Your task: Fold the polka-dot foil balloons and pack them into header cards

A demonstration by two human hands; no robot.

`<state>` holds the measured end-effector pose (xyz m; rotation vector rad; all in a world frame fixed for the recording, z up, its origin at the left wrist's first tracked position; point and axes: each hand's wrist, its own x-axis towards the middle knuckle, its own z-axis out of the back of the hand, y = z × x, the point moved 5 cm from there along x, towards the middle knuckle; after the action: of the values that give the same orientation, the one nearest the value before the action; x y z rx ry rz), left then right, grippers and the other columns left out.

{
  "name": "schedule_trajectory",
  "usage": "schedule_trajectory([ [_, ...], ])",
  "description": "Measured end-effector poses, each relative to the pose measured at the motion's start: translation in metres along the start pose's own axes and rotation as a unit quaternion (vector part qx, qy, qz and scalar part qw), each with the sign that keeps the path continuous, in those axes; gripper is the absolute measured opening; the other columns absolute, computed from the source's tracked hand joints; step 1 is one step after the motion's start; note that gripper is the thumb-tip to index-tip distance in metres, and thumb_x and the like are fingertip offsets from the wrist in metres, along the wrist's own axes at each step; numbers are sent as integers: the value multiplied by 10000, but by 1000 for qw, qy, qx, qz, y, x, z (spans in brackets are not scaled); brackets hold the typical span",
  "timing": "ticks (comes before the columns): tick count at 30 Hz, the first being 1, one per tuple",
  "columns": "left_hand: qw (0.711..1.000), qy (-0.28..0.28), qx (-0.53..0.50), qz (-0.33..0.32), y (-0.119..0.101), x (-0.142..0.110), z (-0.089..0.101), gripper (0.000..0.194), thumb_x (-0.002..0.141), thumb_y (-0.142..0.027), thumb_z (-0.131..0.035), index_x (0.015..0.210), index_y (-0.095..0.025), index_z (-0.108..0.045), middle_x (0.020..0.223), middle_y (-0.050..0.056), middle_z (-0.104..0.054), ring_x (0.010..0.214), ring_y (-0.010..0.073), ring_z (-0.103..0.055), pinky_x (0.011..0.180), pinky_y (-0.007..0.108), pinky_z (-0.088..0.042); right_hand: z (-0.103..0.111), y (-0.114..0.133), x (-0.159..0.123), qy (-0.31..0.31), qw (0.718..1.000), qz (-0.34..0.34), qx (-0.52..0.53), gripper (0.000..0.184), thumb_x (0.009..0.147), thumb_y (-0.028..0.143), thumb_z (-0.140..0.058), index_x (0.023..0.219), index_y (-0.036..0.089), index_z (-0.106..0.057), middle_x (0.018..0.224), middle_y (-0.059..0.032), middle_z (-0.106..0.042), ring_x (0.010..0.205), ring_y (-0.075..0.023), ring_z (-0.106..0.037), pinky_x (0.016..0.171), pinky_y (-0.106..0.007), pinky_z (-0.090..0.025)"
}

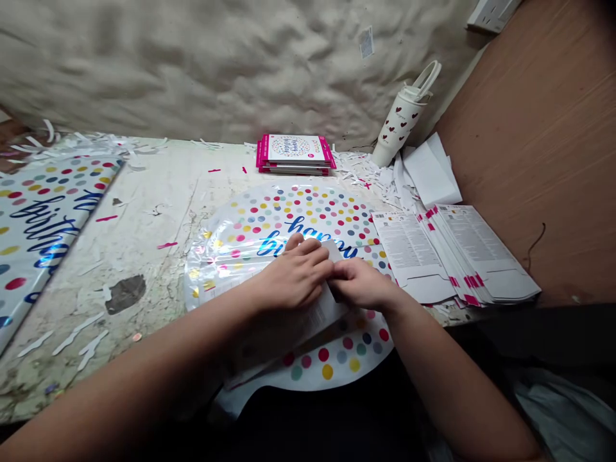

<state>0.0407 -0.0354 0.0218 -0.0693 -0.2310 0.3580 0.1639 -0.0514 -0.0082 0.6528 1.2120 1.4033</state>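
A flat foil balloon (308,208) with coloured dots and blue script lies on the table in front of me. On top of it is a white printed card sleeve (308,324), tilted, partly under my forearm. My left hand (301,273) lies across its upper part, fingers curled over the edge and closed. At the sleeve's right edge my right hand (363,282) pinches it, thumb and fingers together close to the left fingertips. What lies under the fingers is hidden.
Flat printed sleeves (481,250) are piled at the right. A stack of pink-edged packs (296,154) stands at the back, with a white tumbler (402,119) right of it. More dotted foil (43,224) lies left. Paper scraps (89,343) litter the table.
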Motion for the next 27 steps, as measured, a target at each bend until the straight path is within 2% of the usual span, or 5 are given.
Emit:
schedule_trajectory([
  [4, 993, -64, 44, 90, 5, -5, 21, 151, 794, -178, -374, 817, -154, -521, 835, 99, -521, 886, 269, -415, 819, 459, -331, 25, 5, -18, -189, 976, 81, 70, 537, 672, 291, -701, 1182, 219, -551, 1020, -58, -649, 880, -187, -612, 769, -328, -503],
  [11, 905, -303, -67, 292, 9, -35, 70, 558, 756, -321, -614, 1232, -131, -393, 1221, 164, -450, 1108, 308, -434, 894, 462, -380, 9, 28, -21, -135, 951, 191, 200, 500, 761, 348, -639, 1219, 207, -496, 1126, -89, -626, 1052, -225, -579, 939, -405, -442],
  [16, 747, -103, -576, 316, 11, -50, 29, 449, 722, -366, -660, 1105, -162, -544, 947, 72, -631, 873, 206, -596, 779, 339, -488, 19, 39, -11, -75, 981, 153, 96, 336, 805, 390, -579, 1068, 182, -559, 927, -64, -670, 851, -199, -629, 733, -331, -519],
  [22, 552, -109, -677, 475, -7, -79, -18, 260, 687, -359, -650, 645, -119, -560, 527, -1, -550, 457, 106, -507, 455, 224, -398, 7, 50, -16, -244, 913, 233, -228, 147, 869, 247, -479, 898, 192, -612, 858, -48, -641, 793, -178, -587, 751, -317, -468],
  [27, 537, -138, -682, 477, -22, -87, -25, 278, 662, -379, -705, 695, -132, -582, 563, -23, -555, 515, 107, -506, 511, 224, -397, -47, 57, -33, -64, 892, 298, -334, 174, 860, 148, -476, 842, 187, -645, 824, -53, -644, 800, -172, -581, 729, -283, -460],
])
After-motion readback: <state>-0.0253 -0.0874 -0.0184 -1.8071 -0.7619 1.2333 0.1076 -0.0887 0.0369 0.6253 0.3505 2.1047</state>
